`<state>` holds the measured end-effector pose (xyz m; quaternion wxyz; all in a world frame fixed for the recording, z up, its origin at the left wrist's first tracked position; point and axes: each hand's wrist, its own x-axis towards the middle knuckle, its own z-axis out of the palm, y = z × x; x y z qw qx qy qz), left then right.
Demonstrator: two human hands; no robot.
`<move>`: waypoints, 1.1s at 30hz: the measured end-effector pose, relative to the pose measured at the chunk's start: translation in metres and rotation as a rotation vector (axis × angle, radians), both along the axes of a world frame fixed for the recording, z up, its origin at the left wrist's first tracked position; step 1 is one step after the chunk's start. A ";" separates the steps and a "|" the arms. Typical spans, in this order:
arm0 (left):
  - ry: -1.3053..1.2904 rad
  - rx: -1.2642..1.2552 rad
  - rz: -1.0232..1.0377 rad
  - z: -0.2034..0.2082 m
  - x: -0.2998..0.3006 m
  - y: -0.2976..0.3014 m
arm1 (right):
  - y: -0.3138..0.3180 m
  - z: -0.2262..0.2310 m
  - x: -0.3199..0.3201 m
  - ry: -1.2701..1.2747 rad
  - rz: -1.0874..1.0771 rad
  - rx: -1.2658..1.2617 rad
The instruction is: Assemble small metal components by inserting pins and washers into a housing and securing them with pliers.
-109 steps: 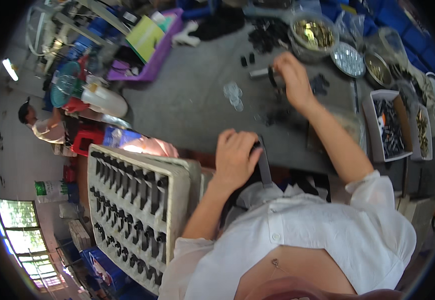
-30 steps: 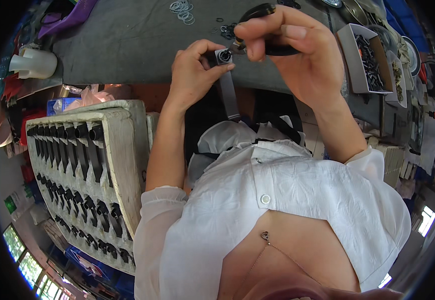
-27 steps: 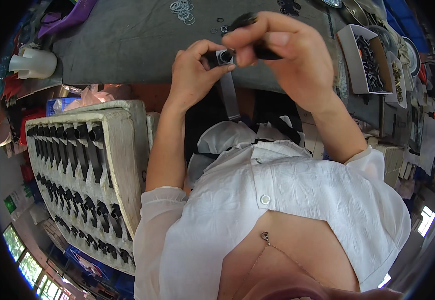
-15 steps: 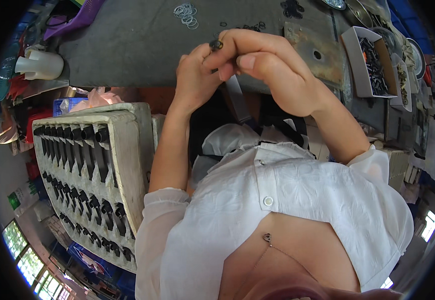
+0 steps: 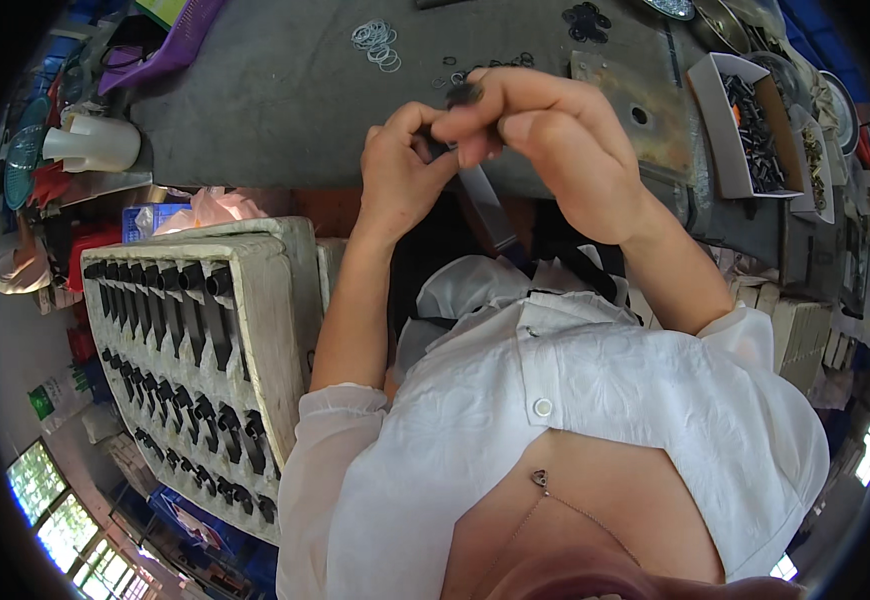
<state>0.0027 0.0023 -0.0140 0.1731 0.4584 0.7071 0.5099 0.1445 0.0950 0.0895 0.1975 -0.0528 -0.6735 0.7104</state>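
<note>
Above the near edge of the bench, my two hands meet. My left hand (image 5: 400,180) is closed around a long flat grey bar (image 5: 487,208), which slants down from beneath the fingers toward my lap. A dark, blurred end piece (image 5: 464,95) shows above the knuckles; whether it belongs to the same bar, I cannot tell. My right hand (image 5: 575,160) is closed too, its curled fingers pressed against this dark end. Beyond the fingers, small black rings (image 5: 525,60) lie scattered on the grey bench top (image 5: 275,110), with a cluster of pale rings (image 5: 377,45) to their left.
On my left stands a foam tray (image 5: 265,300) with rows of black tube-ended parts. A white jug (image 5: 105,143) and purple basket (image 5: 180,50) are at the far left. To the right lie a stained metal plate (image 5: 660,120) and a white box (image 5: 720,150) of small black parts.
The whole view has shifted slightly, so the bench and tray sit lower and further right. My right fingers have moved at the dark end, which is now blurred; both hands stay together.
</note>
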 end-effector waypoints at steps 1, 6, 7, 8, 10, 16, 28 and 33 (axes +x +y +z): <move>0.004 0.008 -0.007 0.001 -0.001 0.002 | 0.003 0.000 -0.001 0.004 -0.007 0.008; -0.334 0.188 -0.197 0.003 -0.008 -0.006 | -0.008 0.015 -0.010 0.080 0.087 0.906; -0.228 0.104 -0.175 0.000 -0.011 -0.010 | -0.013 0.017 -0.013 0.121 0.101 0.947; -0.143 0.166 -0.194 -0.026 -0.015 -0.014 | -0.018 0.012 -0.019 0.214 0.111 0.908; -0.137 0.083 -0.183 -0.029 -0.010 -0.016 | -0.024 -0.002 -0.029 0.346 0.164 0.801; 0.034 -0.185 -0.122 0.003 -0.004 -0.016 | -0.038 -0.038 -0.043 0.574 0.054 0.598; 0.115 -0.043 -0.070 0.008 0.005 -0.017 | -0.026 0.009 0.007 0.528 -0.191 0.370; -0.598 0.216 -0.162 0.024 0.013 -0.033 | -0.012 -0.003 0.025 0.060 -0.293 0.874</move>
